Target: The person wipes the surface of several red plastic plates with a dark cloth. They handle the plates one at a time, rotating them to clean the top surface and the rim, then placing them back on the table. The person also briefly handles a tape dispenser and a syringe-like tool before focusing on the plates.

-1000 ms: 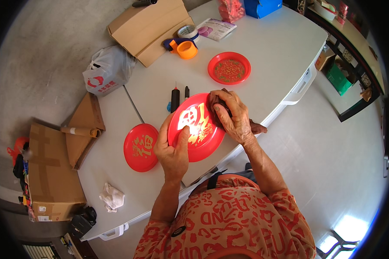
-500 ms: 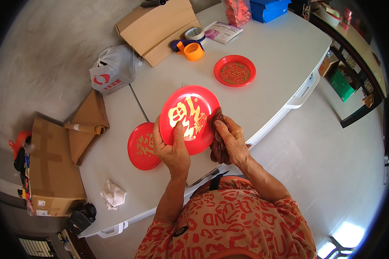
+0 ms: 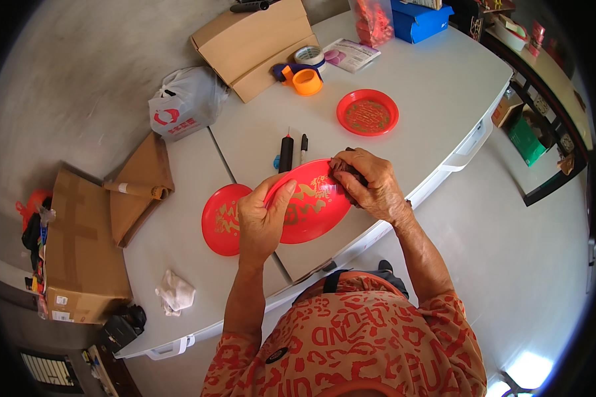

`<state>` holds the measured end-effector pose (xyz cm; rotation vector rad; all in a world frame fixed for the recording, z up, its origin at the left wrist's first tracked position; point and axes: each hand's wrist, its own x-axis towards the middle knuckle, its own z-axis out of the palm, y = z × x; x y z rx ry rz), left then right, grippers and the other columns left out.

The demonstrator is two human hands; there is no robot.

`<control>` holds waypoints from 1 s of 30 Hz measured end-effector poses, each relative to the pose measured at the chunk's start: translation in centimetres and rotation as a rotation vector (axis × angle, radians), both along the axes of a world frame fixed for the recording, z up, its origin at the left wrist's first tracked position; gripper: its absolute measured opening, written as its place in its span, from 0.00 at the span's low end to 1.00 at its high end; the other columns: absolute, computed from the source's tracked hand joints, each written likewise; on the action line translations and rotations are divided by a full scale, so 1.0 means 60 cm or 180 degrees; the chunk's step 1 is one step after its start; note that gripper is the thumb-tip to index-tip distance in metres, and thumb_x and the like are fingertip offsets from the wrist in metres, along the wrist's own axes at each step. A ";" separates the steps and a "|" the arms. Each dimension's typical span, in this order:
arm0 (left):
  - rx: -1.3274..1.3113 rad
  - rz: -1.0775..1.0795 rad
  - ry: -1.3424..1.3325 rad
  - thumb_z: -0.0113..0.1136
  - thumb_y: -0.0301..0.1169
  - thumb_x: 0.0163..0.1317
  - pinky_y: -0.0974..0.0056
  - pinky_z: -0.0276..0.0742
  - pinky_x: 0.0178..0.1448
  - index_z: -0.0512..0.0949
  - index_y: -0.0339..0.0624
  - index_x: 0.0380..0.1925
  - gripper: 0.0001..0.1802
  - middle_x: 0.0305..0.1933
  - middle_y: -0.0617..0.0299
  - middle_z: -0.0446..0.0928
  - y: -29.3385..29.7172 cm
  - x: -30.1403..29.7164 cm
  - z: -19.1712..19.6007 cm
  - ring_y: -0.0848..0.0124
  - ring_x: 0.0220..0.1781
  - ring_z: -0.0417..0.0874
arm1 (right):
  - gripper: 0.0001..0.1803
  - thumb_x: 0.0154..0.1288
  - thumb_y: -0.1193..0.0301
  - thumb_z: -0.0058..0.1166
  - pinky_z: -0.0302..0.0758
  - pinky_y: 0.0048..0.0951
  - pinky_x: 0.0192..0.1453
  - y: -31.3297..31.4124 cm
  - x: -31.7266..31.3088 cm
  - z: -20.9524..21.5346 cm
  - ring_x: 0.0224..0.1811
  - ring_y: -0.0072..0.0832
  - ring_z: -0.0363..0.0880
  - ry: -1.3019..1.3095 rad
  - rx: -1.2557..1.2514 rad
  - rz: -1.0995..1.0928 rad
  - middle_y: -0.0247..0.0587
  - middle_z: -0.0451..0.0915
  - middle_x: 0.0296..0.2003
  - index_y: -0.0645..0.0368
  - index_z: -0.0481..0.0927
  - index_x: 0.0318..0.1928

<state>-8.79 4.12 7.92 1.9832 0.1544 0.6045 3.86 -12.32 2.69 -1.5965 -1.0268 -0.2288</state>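
gripping, left hand (image 3: 261,220): curled at the rim, thumb over face of round gold-marked red plate (image 3: 316,215), tilted above pale grey table (image 3: 430,99)
right hand (image 3: 372,184): bunched around crumpled dark brown cloth (image 3: 339,167), against plate's far rim
nearby: second gold-marked red plate (image 3: 220,221), left; round red dish with patterned centre (image 3: 367,114), farther off

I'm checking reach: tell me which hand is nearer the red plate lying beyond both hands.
Right. The right hand, holding a brown cloth, sits just short of the red plate; the left hand, gripping the tilted plate, is farther back and to the left.
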 end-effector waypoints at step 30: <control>0.0159 0.0250 -0.0399 0.57 0.29 0.67 0.73 0.76 0.33 0.80 0.30 0.42 0.12 0.28 0.61 0.81 -0.026 -0.016 -0.018 0.81 0.30 0.79 | 0.14 0.55 0.71 0.64 0.81 0.34 0.38 0.019 0.006 0.050 0.36 0.39 0.81 -0.1233 -0.0014 -0.0183 0.45 0.80 0.36 0.61 0.81 0.43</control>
